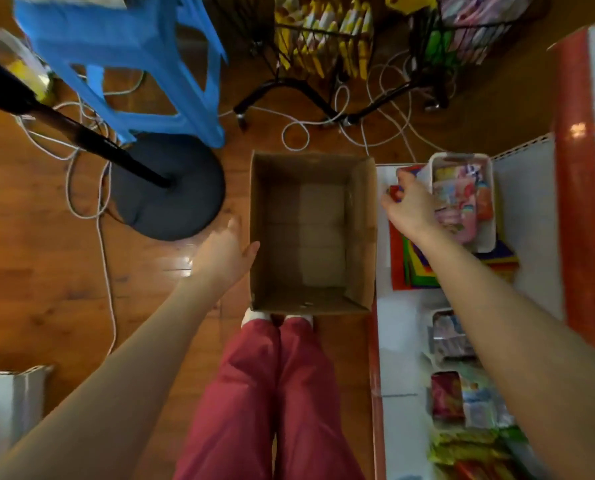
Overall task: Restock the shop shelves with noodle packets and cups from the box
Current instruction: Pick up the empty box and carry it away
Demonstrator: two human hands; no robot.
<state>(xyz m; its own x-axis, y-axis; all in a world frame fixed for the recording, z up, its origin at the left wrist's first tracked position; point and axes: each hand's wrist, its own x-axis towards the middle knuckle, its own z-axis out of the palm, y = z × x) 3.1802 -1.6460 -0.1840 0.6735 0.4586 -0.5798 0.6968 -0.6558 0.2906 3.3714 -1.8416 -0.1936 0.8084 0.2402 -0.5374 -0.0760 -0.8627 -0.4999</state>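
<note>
Centre frame: cardboard box [363, 230] on wooden floor [46, 271], top open, bare bottom showing. Left of it: left grip [225, 252] spread flat, holding nothing, thumb at box's left rim. Right of it: right grip [412, 207] curled on red packet [397, 195] over shelf [403, 317].

one cardboard box [362, 233], two hands [225, 252] [412, 211], one blue stool [126, 46], one black stand [185, 202], two wire racks [323, 39] [462, 32]
</note>
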